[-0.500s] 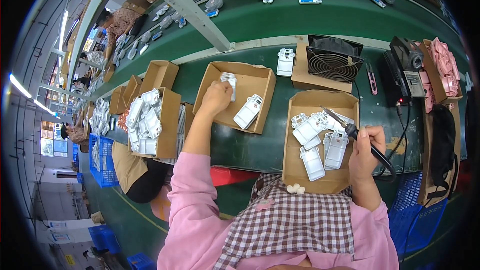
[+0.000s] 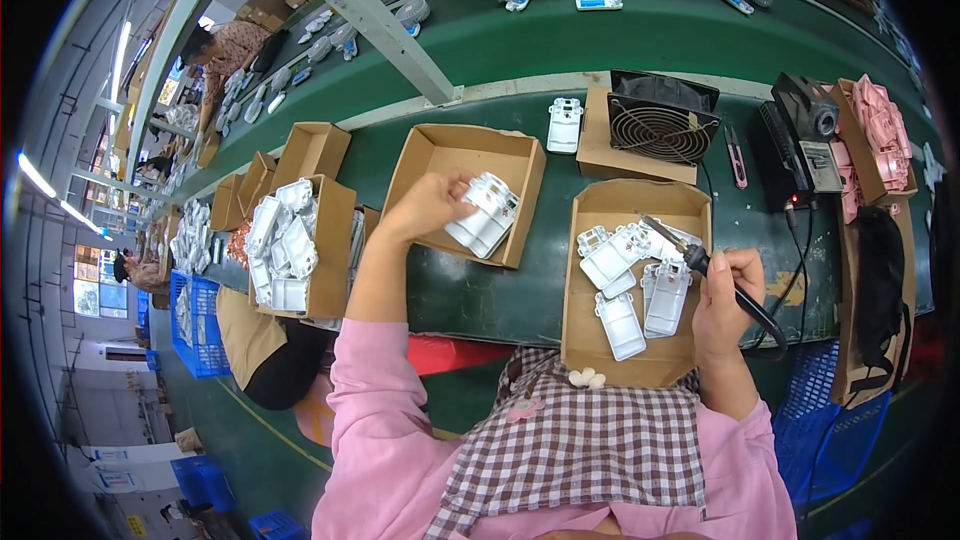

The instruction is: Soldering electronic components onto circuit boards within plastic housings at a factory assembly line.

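My left hand is over the shallow cardboard box on the left, its fingers closed at the edge of a white plastic casing. That casing overlaps another white casing in the box, so their borders are hard to separate. In my right hand is a soldering iron with a black handle. Its metal tip points up and left, above the right-hand cardboard box. Several white casings lie loosely piled in that box.
A black fan rests on cardboard beyond the right box, with a lone white casing beside it. Farther right are a soldering station and pink parts. At left stands a carton heaped with white parts. Small fans line the green conveyor.
My left hand has brought the white casing from the left box's upper part toward me and right, onto the other casing. My right hand keeps holding the soldering iron in nearly the same place.
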### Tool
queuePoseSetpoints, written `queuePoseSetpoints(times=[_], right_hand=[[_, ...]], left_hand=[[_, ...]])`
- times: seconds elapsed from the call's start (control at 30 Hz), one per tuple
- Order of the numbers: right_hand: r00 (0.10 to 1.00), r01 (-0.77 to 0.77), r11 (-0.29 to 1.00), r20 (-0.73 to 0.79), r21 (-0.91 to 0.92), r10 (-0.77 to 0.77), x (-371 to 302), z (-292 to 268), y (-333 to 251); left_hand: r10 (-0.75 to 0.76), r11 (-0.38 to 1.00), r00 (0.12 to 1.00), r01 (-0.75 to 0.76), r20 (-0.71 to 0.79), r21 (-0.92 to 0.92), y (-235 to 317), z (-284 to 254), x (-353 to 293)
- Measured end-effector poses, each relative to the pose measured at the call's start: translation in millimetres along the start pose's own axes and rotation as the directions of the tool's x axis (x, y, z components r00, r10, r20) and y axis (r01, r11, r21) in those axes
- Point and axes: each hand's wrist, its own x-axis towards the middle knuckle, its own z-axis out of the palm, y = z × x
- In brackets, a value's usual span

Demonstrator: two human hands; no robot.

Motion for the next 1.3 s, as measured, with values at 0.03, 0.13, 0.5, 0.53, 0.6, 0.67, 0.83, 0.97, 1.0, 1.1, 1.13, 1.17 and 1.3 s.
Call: queuePoseSetpoints(times=[0.03,0.13,0.5,0.53,0.6,0.67,0.83,0.97,1.0,1.1,1.13,1.17,1.3], right_hand=[[1.000,-0.001,1.000,0.005,0.016,0.001,0.6,0.3,-0.6],[1.000,-0.002,1.000,0.002,0.024,0.002,0.8,-1.0,2.4],[1.000,-0.027,0.999,-0.004,0.035,0.027,-0.5,1.5,-2.7],[1.000,-0.019,0.999,0.002,0.050,0.019,-1.5,1.5,-2.3],[1.000,-0.011,0.998,0.006,0.063,0.010,-1.1,1.2,1.0],[1.000,-0.024,0.999,-0.005,0.049,0.024,-0.5,1.6,2.3],[0.999,0.032,0.997,-0.035,0.074,-0.030,0.3,2.5,-3.7],[0.993,0.115,0.979,-0.026,0.166,-0.113,1.4,-1.5,-4.4],[0.989,0.143,0.978,-0.062,0.152,-0.135,0.2,-1.3,-5.8],[0.983,0.169,0.976,-0.097,0.138,-0.156,-5.9,-1.0,-13.9],[0.985,0.157,0.979,-0.092,0.128,-0.146,-10.0,-1.3,-16.8],[0.986,0.165,0.981,-0.037,0.099,-0.162,-13.5,-4.5,-15.7],[0.984,0.151,0.986,0.109,-0.074,-0.142,-20.6,-6.6,-15.9]], left_hand=[[-0.011,0.989,0.999,0.005,0.038,0.151,8.4,6.5,-7.2],[-0.001,0.982,0.998,-0.010,0.057,0.186,5.4,25.7,-10.5],[-0.113,0.899,0.932,0.243,0.343,-0.365,-2.1,26.0,-11.2],[-0.097,0.899,0.956,0.203,0.277,-0.388,-9.4,20.8,-11.3],[0.022,0.810,0.993,0.052,0.118,-0.584,-10.3,15.2,-12.8],[0.167,0.634,0.985,-0.075,0.042,-0.769,6.5,15.1,-23.4],[0.556,0.008,0.824,0.126,0.109,-0.992,55.3,76.1,-33.7],[0.392,0.055,0.910,0.121,0.133,-0.991,84.5,143.8,-37.7],[0.382,0.095,0.912,0.126,0.153,-0.987,88.7,154.8,-34.9],[0.193,0.279,0.974,0.063,0.121,-0.958,98.6,177.7,-28.2],[0.191,0.311,0.980,0.000,0.063,-0.951,97.4,183.8,-25.8],[0.190,0.341,0.982,-0.063,0.003,-0.938,97.8,188.2,-23.9],[0.164,0.460,0.981,-0.167,-0.102,-0.872,95.9,193.1,-21.4]])
